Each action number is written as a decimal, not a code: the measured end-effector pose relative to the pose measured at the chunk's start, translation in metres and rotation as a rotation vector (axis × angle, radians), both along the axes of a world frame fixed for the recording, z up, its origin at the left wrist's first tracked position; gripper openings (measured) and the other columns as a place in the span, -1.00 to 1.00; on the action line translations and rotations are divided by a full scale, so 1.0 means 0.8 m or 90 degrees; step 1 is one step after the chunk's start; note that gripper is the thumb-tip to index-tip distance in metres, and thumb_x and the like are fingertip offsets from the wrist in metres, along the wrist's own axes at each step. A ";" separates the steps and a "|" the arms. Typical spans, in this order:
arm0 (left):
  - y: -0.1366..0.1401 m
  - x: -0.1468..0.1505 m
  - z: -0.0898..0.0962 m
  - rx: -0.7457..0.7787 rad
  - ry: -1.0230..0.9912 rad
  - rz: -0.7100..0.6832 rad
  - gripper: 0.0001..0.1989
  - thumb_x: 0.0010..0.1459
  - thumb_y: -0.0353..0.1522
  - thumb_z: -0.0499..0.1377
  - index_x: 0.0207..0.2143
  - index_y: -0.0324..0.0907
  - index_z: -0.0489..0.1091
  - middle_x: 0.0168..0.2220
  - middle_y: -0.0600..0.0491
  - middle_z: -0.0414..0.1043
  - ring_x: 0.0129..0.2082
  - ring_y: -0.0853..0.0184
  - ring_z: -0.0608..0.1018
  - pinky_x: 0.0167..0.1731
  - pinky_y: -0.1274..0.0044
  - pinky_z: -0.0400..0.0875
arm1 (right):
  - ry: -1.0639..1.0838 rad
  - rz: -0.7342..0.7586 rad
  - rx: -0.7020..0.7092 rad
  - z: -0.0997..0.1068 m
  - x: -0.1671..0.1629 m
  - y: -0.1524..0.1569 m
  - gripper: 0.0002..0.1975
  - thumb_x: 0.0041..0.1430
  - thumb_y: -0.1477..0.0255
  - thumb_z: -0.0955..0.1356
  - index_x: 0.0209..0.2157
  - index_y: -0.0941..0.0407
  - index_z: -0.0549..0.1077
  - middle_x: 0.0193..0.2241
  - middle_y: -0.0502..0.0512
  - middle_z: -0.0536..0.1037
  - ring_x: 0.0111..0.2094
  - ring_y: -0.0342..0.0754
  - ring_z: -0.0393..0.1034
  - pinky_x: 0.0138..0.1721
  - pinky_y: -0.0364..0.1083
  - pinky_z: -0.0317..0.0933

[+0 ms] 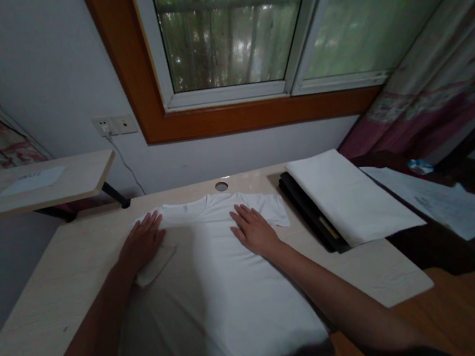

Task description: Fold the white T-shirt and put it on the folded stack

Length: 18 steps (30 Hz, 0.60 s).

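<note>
Where the white T-shirt (pixel 237 287) lay: flat on the wood-grain desk (pixel 55 287), hem at 6 o'clock towards the wearer, neckline (pixel 186 210) at 12, probably turned so that both shoulders came within reach.
Right hand (pixel 254 230): at 1 o'clock from the shirt's middle, palm down, fingers slightly spread beside a sleeve (pixel 274 207), seemingly to keep the cloth smooth.
Left hand (pixel 143 242): at 11 o'clock, palm down, fingers loosely spread on the shoulder, pinching nothing that showed; its weight likely stopped the fabric sliding.
Black folder-like case (pixel 312 217): at 2 o'clock, perhaps set aside to give the shirt room; a white sheet (pixel 345 196) covered it, so its contents could not be told.
Cable hole (pixel 221 186): at 12, just beyond the neckline.
Shelf (pixel 85 170): at 10 o'clock, bearing a paper slip (pixel 33 180).
Wall socket (pixel 114 126): at 11, farther off, holding a plug (pixel 105 128).
</note>
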<state>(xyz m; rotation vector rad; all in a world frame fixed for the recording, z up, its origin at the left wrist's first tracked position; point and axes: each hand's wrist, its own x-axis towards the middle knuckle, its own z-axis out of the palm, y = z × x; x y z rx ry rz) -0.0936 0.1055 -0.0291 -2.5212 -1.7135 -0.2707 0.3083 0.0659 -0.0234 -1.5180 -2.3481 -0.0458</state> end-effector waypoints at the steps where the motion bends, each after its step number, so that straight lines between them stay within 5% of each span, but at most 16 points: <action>1: 0.000 0.002 0.002 -0.007 0.004 0.004 -0.40 0.43 -0.12 -0.16 0.38 -0.22 0.15 0.45 -0.15 0.05 0.44 0.08 0.11 0.38 0.14 0.02 | -0.002 0.000 0.006 -0.001 0.000 -0.002 -0.50 0.48 0.25 0.24 0.33 0.14 0.30 0.40 0.25 0.13 0.41 0.16 0.01 0.39 0.20 -0.03; 11: -0.032 0.096 0.014 0.051 -0.011 0.045 -0.51 0.41 -0.29 -0.13 0.24 -0.24 0.36 0.34 -0.14 0.28 0.37 0.04 0.28 0.35 0.10 0.10 | -0.003 -0.012 0.015 -0.001 -0.001 -0.008 -0.52 0.46 0.28 0.24 0.31 0.15 0.32 0.38 0.25 0.18 0.40 0.16 0.04 0.38 0.19 -0.02; 18: -0.064 0.109 -0.003 0.061 -0.005 0.035 -0.46 0.43 -0.21 -0.11 0.34 -0.23 0.24 0.42 -0.14 0.12 0.41 0.02 0.19 0.36 0.10 0.08 | -0.010 -0.010 0.015 0.000 -0.002 -0.011 -0.51 0.47 0.27 0.23 0.32 0.15 0.30 0.39 0.26 0.15 0.42 0.16 -0.01 0.39 0.19 -0.05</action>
